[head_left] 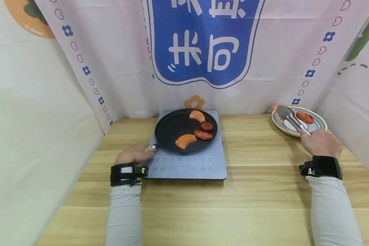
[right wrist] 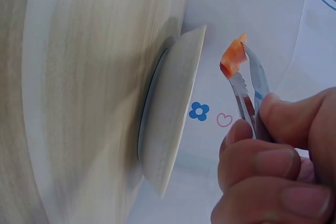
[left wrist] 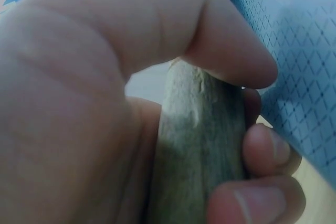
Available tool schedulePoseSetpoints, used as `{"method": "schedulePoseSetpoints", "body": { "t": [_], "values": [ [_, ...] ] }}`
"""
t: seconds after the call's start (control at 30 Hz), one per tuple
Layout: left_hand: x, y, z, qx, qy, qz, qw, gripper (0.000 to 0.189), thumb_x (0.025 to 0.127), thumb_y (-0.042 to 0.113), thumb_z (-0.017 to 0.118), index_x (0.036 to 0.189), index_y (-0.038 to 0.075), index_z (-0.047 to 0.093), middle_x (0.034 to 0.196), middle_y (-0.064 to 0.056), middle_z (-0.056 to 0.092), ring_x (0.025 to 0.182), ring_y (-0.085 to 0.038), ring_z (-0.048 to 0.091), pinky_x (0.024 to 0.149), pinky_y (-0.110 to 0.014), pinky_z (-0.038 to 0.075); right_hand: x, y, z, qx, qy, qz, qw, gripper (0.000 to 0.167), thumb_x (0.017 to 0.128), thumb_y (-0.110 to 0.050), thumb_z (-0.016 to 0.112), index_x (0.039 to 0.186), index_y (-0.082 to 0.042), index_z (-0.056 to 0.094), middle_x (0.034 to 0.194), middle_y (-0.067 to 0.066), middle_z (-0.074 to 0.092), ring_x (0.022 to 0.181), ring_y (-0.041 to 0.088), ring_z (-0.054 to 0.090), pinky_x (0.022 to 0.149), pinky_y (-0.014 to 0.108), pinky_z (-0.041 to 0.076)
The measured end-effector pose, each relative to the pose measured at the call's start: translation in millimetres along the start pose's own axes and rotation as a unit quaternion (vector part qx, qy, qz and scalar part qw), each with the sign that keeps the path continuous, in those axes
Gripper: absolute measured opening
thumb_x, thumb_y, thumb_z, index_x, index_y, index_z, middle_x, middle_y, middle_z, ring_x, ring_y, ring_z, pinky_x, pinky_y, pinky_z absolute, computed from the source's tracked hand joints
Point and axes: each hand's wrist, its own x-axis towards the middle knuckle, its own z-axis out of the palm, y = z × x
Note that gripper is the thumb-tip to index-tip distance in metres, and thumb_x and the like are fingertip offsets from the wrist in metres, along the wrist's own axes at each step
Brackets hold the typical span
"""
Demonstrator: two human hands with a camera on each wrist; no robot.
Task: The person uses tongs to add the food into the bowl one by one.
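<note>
My left hand (head_left: 135, 153) grips the wooden handle (left wrist: 191, 145) of a black frying pan (head_left: 170, 124), its fingers and thumb wrapped round it. In the pan lie two orange salmon slices (head_left: 185, 141) and two reddish-brown pieces of meat (head_left: 203, 135), towards its right side. My right hand (head_left: 321, 143) holds metal tongs (head_left: 292, 120) over a patterned plate (head_left: 321, 123) at the table's right. Between the tong tips is an orange piece of salmon (right wrist: 233, 56), raised above the plate's rim in the right wrist view. Reddish-brown meat (head_left: 305, 117) lies on the plate.
The pan sits on a grey induction cooktop (head_left: 184, 174) with touch controls along its front. Under everything is a wooden table (head_left: 252, 198). A printed curtain (head_left: 126, 68) hangs right behind the table, and white cloth (head_left: 37, 119) closes off the left side.
</note>
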Motion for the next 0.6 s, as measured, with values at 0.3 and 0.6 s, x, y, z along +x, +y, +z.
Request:
{"method": "schedulePoseSetpoints", "body": {
  "t": [0.3, 0.6],
  "values": [
    [-0.2, 0.9, 1.0, -0.008, -0.001, -0.008, 0.9999, 0.024, 0.102, 0.032, 0.057, 0.095, 0.008, 0.056, 0.064, 0.003, 0.049, 0.054, -0.011, 0.044, 0.052, -0.023, 0.037, -2.6, -5.6, -0.3, 0.013, 0.004, -0.008, 0.9999, 0.092, 0.104, -0.069, 0.022, 0.132, 0.013, 0.052, 0.122, 0.048, 0.052, 0.107, 0.061, 0.060, 0.062, 0.056, 0.047],
    [-0.2, 0.4, 0.4, -0.001, 0.002, -0.005, 1.0000, 0.026, 0.102, 0.032, 0.056, 0.100, 0.006, 0.056, 0.066, 0.002, 0.050, 0.055, -0.011, 0.045, 0.052, -0.023, 0.037, -6.8, -16.1, -4.2, 0.018, 0.017, -0.025, 0.9994, 0.089, 0.105, -0.068, 0.024, 0.133, 0.011, 0.054, 0.124, 0.048, 0.053, 0.108, 0.062, 0.060, 0.061, 0.057, 0.049]
  ]
}}
